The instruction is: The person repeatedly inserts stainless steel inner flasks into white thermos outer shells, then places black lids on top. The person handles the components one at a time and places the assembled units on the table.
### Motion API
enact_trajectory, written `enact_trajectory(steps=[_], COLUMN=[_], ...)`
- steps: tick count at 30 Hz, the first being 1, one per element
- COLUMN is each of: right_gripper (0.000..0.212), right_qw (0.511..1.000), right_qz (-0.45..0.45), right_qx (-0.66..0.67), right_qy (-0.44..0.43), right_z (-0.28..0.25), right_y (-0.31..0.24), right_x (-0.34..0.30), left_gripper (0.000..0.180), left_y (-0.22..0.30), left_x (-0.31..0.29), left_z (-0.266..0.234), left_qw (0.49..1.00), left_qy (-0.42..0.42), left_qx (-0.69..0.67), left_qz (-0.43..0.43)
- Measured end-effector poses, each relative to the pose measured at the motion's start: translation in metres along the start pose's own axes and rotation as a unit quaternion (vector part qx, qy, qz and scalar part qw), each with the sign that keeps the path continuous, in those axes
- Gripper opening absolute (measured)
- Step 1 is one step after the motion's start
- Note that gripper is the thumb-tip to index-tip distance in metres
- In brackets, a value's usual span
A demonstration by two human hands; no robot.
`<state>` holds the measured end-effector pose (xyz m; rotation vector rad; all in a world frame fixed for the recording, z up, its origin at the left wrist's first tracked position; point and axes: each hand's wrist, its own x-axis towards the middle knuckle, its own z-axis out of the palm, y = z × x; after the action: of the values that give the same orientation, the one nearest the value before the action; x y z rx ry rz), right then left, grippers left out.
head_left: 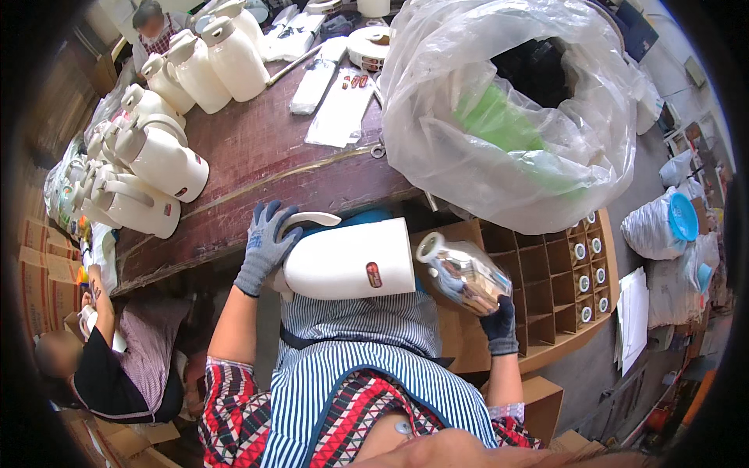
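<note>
Gripping a white jug (339, 261), sideways at the waist, with gloved left hand (271, 242) — holding a silvery flask (468, 274) in gloved right hand (500, 327), beside a partitioned carton (607, 261), facing a dark-red table (257, 148).

Held jug (343, 261): smooth plastic; flask (466, 274): mirror-glossy; bag (425, 160): crinkled plastic film.

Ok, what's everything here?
Table: one, dark red, upper left
Handled jugs: about ten, white, table's left
Nearest jug: one, white, at waist
Flask liner: one, silver, beside nearest jug
Divided carton: one, brown, right
Liner tops: about eight, white, in carton
Big bag: one, clear, table's right
Flat bags: several, white, mid-table
Co-workers: two, dark and checked clothing, left
Left fingers: one set, grey-gloved, on nearest jug
Right fingers: one set, dark-gloved, on flask liner
</note>
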<state>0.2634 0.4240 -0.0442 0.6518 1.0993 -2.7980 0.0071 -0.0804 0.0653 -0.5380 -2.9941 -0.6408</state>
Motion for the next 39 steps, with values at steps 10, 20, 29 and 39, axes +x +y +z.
enact_trajectory(steps=[10,20,29,39], right_gripper=[0.103,0.100,0.075,0.068], right_qw=[0.928,0.958,0.948,0.942], right_qz=[-0.027,0.039,0.024,0.083], right_qx=[-0.356,-0.243,-0.285,-0.276], right_qy=[-0.104,-0.147,-0.136,-0.173], right_z=[0.052,0.103,0.112,0.076], right_y=[-0.043,-0.005,0.025,0.009], right_x=[0.053,0.046,0.063,0.048], left_gripper=[0.050,0.045,0.048,0.049], left_y=[0.005,0.128,0.132,0.123], left_x=[-0.035,0.015,0.027,0.028], left_z=[-0.032,-0.085,-0.063,-0.056], left_qw=[0.876,0.888,0.879,0.868], left_qy=[-0.011,-0.111,-0.121,-0.126], left_qx=[-0.457,-0.429,-0.449,-0.462], left_qz=[-0.153,-0.121,-0.108,-0.129])
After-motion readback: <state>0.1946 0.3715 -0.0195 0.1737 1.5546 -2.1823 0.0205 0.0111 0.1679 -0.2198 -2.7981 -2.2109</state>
